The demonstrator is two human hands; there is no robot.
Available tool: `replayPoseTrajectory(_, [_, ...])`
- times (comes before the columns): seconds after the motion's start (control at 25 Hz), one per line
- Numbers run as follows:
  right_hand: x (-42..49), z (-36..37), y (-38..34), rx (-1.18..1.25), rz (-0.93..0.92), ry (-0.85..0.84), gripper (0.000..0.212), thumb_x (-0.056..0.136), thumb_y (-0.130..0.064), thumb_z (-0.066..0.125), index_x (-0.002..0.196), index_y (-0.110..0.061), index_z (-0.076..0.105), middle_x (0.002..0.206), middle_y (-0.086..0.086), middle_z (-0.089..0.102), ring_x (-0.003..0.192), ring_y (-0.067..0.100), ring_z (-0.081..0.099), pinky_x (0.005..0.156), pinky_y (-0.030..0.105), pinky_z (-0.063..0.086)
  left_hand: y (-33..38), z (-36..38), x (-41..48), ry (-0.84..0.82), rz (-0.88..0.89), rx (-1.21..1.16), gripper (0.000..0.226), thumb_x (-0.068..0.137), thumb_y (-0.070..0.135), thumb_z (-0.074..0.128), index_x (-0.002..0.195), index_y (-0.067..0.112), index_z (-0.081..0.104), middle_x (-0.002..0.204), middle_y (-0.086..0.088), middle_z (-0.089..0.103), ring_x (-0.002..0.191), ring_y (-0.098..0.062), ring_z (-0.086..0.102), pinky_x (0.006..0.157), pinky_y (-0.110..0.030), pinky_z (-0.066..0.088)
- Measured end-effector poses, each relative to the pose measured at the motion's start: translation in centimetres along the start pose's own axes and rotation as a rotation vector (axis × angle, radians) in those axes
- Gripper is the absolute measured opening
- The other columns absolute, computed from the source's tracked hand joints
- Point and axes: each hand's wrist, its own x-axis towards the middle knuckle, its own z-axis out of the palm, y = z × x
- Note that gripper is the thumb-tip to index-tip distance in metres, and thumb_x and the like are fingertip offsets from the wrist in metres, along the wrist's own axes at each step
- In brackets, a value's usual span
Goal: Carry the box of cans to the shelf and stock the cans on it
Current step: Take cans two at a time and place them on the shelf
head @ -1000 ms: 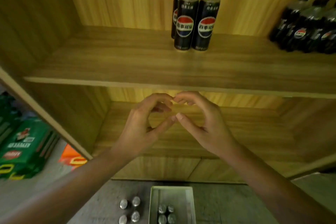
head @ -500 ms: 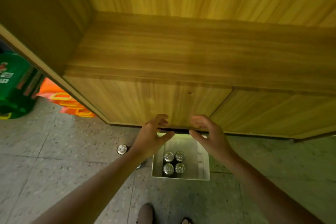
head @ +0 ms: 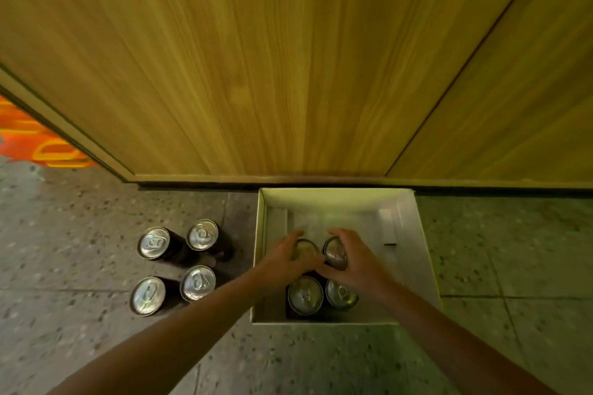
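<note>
Position: the box sits on the floor, its far edge against the dark line at the foot of the cabinet. The cabinet's wood front rises directly over that edge.

Contents: four cans stand upright in a two-by-two block, left of centre in the box.

Grips: my left grip is curled over the top of the far left can and grasps it. My right grip is curled round the top of the far right can and grasps it. The two grips meet between these cans. The frame is slightly blurred at the fingers.

The near left can and near right can are untouched, just under my wrists and close to the box's near edge.

Room: bare box bottom shows beyond the block and in a wide strip along the right wall. A narrower strip runs along the left wall.

Outside: four loose cans stand upright on the floor left of the box, two by two, with a strip of floor between them and the left wall. An orange pack lies past the cabinet's left corner, well apart.
</note>
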Motion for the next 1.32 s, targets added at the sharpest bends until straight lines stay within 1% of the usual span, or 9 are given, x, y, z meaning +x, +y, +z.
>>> replayPoseTrajectory(0.2, [1.7,0.3,1.4,-0.13,-0.13,0.107,0.06,0.064,-0.025,0.075,0.115,-0.015,0.047,0.114,0.007,0.049,0.099,0.024,0.055,0.079,0.035,0.049,-1.1,0.5,2.5,0.031,0.122,-0.048,0.074,0.067,0.017,0.076,0.127,0.02,0.032,0.124,-0.012,0.05,0.109,-0.024,0.056,0.089,-0.042,0.053])
replayPoseTrajectory(0.36, [4.2,-0.9,1.6,-0.038,-0.031,0.117,0.063,0.064,-0.028,0.076,0.117,-0.023,0.041,0.109,0.003,0.058,0.096,0.023,0.058,0.077,0.036,0.049,0.4,-0.6,4.5,0.101,0.173,0.046,0.069,0.061,0.001,0.076,0.115,0.013,0.035,0.112,-0.005,0.046,0.107,-0.022,0.051,0.082,-0.038,0.054])
replayPoseTrajectory(0.48, [5.4,-1.0,2.1,0.148,-0.012,0.222,0.061,0.061,-0.029,0.079,0.112,-0.022,0.045,0.105,-0.001,0.06,0.097,0.019,0.059,0.084,0.038,0.051,0.1,-0.7,5.5,0.164,0.235,-0.034,0.062,0.06,0.005,0.081,0.106,0.014,0.04,0.1,0.003,0.054,0.095,-0.012,0.054,0.071,-0.017,0.048])
replayPoseTrajectory(0.56, [5.6,-0.9,2.5,0.239,-0.022,0.249,0.06,0.06,-0.028,0.083,0.109,-0.02,0.05,0.102,-0.002,0.062,0.095,0.014,0.06,0.084,0.032,0.05,-0.5,-0.5,5.6,0.195,0.263,-0.136,0.059,0.057,0.008,0.083,0.104,0.012,0.047,0.095,0.007,0.061,0.088,-0.007,0.059,0.066,-0.012,0.05])
replayPoseTrajectory(0.72, [5.6,-0.3,3.4,0.395,-0.052,0.239,0.051,0.061,-0.015,0.083,0.104,-0.017,0.056,0.094,-0.01,0.064,0.085,-0.006,0.061,0.075,0.012,0.048,-1.5,0.1,6.3,0.138,0.293,-0.246,0.055,0.059,0.011,0.083,0.108,0.009,0.059,0.103,-0.005,0.068,0.098,-0.015,0.065,0.082,-0.02,0.052])
replayPoseTrajectory(0.8, [5.8,-0.4,3.7,0.424,-0.049,0.26,0.048,0.062,-0.019,0.082,0.104,-0.015,0.058,0.096,-0.004,0.066,0.089,0.0,0.063,0.078,0.019,0.05,-1.2,0.1,6.6,0.127,0.287,-0.251,0.049,0.061,0.016,0.083,0.105,0.01,0.062,0.103,-0.006,0.07,0.098,-0.016,0.065,0.084,-0.024,0.052])
replayPoseTrajectory(0.92, [5.3,-1.7,2.6,0.401,-0.08,0.273,0.044,0.064,-0.021,0.08,0.102,-0.013,0.059,0.096,0.001,0.068,0.091,0.012,0.064,0.079,0.03,0.052,0.7,-0.4,5.4,0.182,0.295,-0.253,0.036,0.065,0.015,0.08,0.097,0.014,0.065,0.093,0.001,0.071,0.086,-0.002,0.067,0.073,-0.013,0.052])
replayPoseTrajectory(1.12, [-0.4,-9.9,-8.0,0.45,-0.158,0.299,0.038,0.062,-0.011,0.08,0.086,-0.028,0.057,0.085,-0.013,0.064,0.076,-0.01,0.062,0.066,0.008,0.048,11.7,-4.1,-3.2,0.22,0.368,-0.262,0.037,0.065,0.019,0.08,0.099,0.014,0.067,0.094,-0.002,0.073,0.087,-0.008,0.069,0.076,-0.022,0.054])
replayPoseTrajectory(1.32, [-10.8,-21.9,-25.1,0.493,-0.292,0.263,0.041,0.052,-0.026,0.082,0.087,-0.026,0.058,0.08,-0.013,0.07,0.08,-0.002,0.065,0.067,0.011,0.049,28.3,-10.3,-18.8,0.269,0.473,-0.267,0.038,0.055,0.022,0.084,0.089,0.015,0.067,0.086,-0.001,0.073,0.083,-0.012,0.069,0.073,-0.022,0.054])
